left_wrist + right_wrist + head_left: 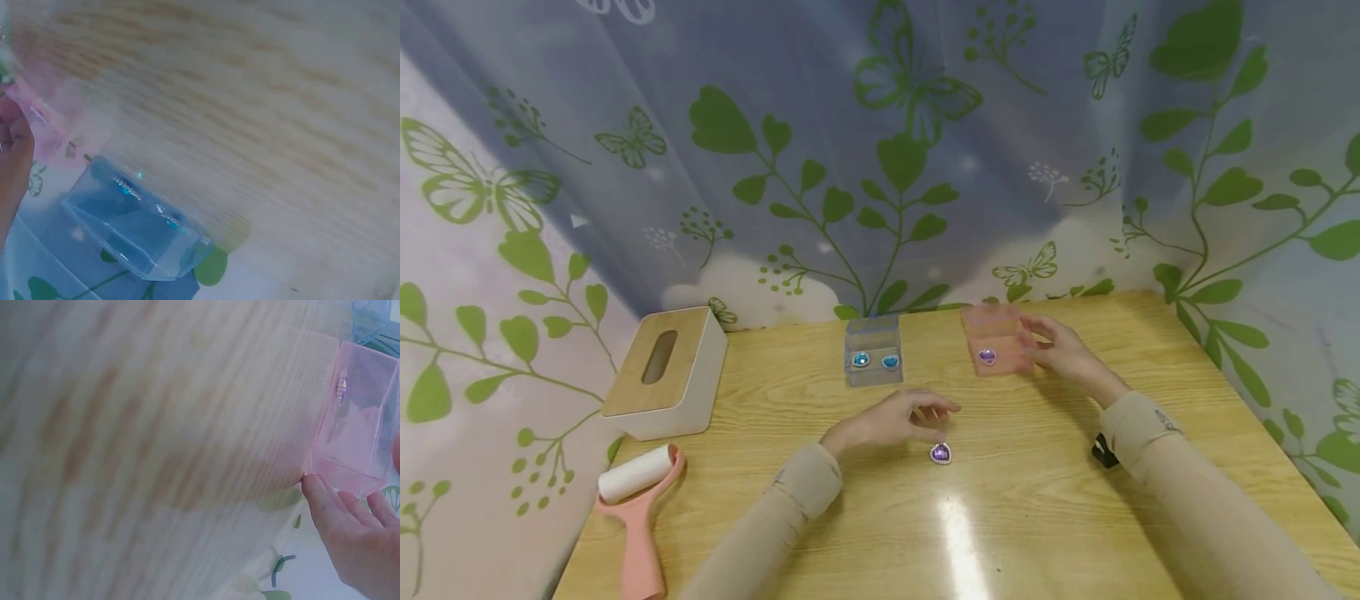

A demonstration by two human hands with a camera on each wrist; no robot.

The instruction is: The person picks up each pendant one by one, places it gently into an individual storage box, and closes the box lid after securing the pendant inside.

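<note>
A small pink clear box [997, 363] stands with its lid up at the back of the table, one purple gem piece [987, 357] inside. My right hand [1063, 350] grips its right end, and the right wrist view has the fingertips [314, 485] at a lower corner. To its left, an opened blue clear box [874, 377] bears two blue gem pieces [861, 359] with sparkling rims. My left hand [891, 418] hovers in front of that box, fingers loosely bent. Just below its thumb is a purple heart-shaped gem piece [940, 453]; contact is unclear.
A white tissue box with a wooden top [632, 379] stands at the left, and a pink-handled lint roller [638, 533] lies before it. A small black object [1103, 452] is partly covered by my right sleeve. Patterned curtain [820, 167] hangs behind the table.
</note>
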